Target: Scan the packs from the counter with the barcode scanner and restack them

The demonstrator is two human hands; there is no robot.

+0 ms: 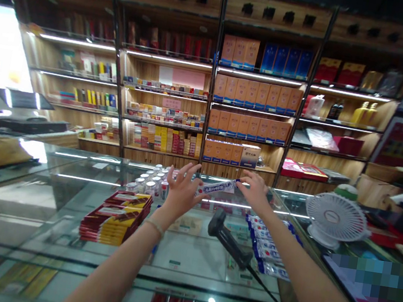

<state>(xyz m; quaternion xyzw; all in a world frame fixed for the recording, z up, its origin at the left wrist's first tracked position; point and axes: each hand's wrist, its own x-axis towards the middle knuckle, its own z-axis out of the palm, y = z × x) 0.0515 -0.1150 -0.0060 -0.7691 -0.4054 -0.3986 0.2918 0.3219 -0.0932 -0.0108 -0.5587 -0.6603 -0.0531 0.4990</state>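
Note:
A slim candy pack in a blue-and-white wrapper is stretched between my hands above the glass counter. My left hand pinches its left end, with the other fingers spread. The right end is between the thumb and fingers of my right hand. Below my hands lies a black handheld barcode scanner with its cable running toward me. Similar blue-and-white packs lie in a row under my right forearm, partly hidden by it. Left of my left forearm is a stack of red-and-yellow packets.
Several small white-lidded containers stand behind the packet stack. At the right are a white fan and a tablet-like screen, partly blurred out. Lit shelves with orange boxes line the back wall beyond the glass counter.

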